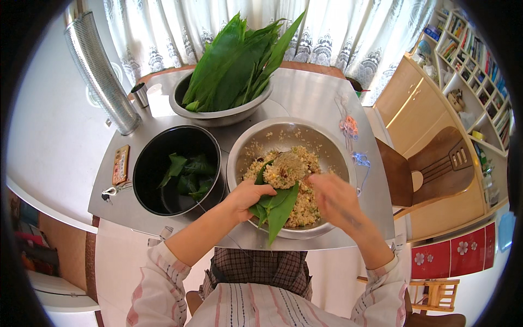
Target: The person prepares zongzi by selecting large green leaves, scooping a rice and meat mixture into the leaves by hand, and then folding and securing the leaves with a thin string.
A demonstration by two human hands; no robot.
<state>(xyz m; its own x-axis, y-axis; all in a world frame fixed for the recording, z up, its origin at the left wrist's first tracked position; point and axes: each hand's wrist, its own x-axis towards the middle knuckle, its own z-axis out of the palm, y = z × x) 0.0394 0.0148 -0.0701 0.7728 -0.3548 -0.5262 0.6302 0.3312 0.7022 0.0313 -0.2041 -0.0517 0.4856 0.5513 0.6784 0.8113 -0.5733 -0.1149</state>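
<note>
My left hand holds folded green leaves over the near side of a wide metal bowl. Rice filling with mixed bits lies on the leaves, and more rice mixture fills the bowl beneath. A spoon-like utensil, blurred, is over the filling. My right hand, also blurred, is closed around what seems to be its handle, at the bowl's right side. Left of the bowl, a black pot contains several wet green leaves.
Behind stands a metal basin heaped with long green leaves. Coloured strings lie on the metal table at right. A metal cup, a patterned phone-like case and keys are at left. A wooden chair stands right.
</note>
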